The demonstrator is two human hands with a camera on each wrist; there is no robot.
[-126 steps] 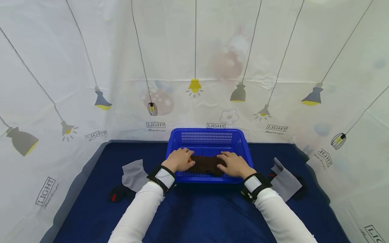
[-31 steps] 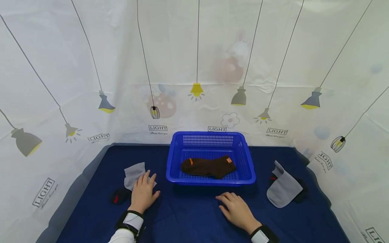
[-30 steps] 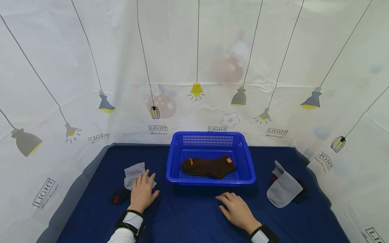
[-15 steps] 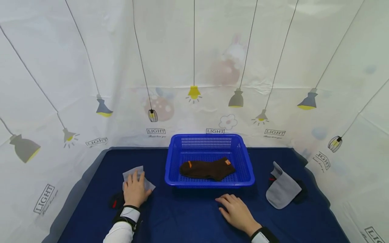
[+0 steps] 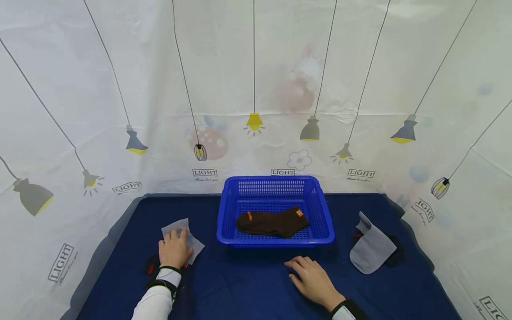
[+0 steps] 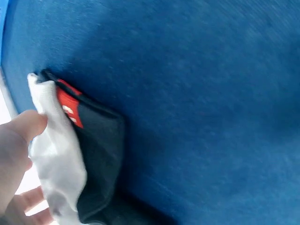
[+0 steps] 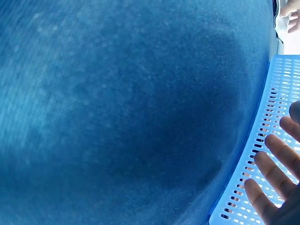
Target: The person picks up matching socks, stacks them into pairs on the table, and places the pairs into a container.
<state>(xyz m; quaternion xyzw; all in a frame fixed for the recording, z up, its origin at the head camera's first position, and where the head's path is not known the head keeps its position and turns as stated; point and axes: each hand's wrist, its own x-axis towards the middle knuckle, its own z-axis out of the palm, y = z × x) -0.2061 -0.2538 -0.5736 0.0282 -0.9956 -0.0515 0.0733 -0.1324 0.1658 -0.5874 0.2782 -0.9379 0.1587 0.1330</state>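
Note:
My left hand lies on a grey sock at the left of the table, its fingers spread over the cloth. In the left wrist view, the thumb touches the pale edge of that sock. A black sock with a red label lies beneath it, partly covered. My right hand, relaxed and holding nothing, is in front of the blue basket. A brown sock with orange marks lies flat inside the basket.
Another grey sock, one end folded up, lies over a black sock at the right. Dark blue cloth covers the table. Behind the basket hangs a white sheet printed with lamps.
Both hands have left the brown sock in the basket and come back. The left hand has moved left onto the grey sock; the right has stayed in front of the basket for the last second.

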